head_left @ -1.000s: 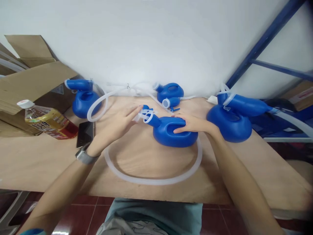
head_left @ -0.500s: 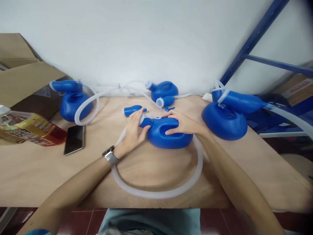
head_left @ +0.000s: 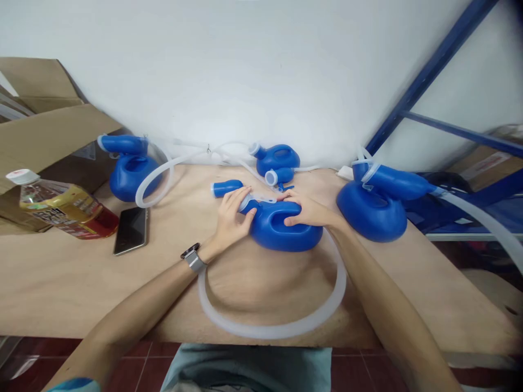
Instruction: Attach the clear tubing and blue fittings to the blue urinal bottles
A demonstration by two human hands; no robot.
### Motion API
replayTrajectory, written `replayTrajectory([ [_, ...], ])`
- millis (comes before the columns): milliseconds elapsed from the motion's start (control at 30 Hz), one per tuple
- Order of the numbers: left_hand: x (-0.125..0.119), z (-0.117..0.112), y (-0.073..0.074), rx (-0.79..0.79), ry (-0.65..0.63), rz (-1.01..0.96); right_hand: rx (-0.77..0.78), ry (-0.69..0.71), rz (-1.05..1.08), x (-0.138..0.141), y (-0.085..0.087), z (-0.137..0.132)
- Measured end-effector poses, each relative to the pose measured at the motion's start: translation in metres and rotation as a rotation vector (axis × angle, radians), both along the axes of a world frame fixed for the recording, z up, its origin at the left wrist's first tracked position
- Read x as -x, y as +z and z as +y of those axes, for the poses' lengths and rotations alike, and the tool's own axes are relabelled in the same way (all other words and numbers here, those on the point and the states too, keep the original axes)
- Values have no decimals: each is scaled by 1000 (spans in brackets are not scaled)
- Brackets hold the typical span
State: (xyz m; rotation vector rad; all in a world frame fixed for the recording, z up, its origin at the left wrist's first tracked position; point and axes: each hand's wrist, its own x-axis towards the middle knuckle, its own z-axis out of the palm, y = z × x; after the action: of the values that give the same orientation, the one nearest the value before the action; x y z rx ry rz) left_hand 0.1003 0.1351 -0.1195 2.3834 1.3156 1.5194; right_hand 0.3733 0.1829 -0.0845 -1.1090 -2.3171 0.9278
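A blue plastic urinal bottle (head_left: 286, 234) lies on the wooden table in front of me, its neck pointing left. My left hand (head_left: 233, 220) is closed round the neck and its pale rim, thumb on the near side. My right hand (head_left: 306, 209) grips the handle, with the thumb in the handle opening. A translucent strap (head_left: 263, 199) shows between my hands. Beneath my arms a pale, translucent hose (head_left: 272, 331) curves in a wide loop toward the table's front edge. Just beyond my left fingers lies a loose blue funnel piece (head_left: 225, 188), partly covered by them.
Other blue bottles with hoses stand at the left (head_left: 133, 182), the back (head_left: 281, 158) and the right (head_left: 368, 215). A phone (head_left: 131, 231), a tilted drink bottle (head_left: 69, 209) and a cardboard box (head_left: 61, 130) occupy the left side. A blue metal frame (head_left: 429, 76) rises at the right.
The view has shifted slightly, so most things on the left and in the middle appear a little further right. Both hands keep their hold on the urinal bottle, with little visible movement.
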Motion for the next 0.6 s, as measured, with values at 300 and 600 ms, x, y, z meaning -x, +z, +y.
replayTrajectory([
  [300,24,11,33,238,-96,186,19,-74,-76,13,14,-3],
  [600,18,-6,30,51,68,455,7,-58,-24,15,10,-8],
])
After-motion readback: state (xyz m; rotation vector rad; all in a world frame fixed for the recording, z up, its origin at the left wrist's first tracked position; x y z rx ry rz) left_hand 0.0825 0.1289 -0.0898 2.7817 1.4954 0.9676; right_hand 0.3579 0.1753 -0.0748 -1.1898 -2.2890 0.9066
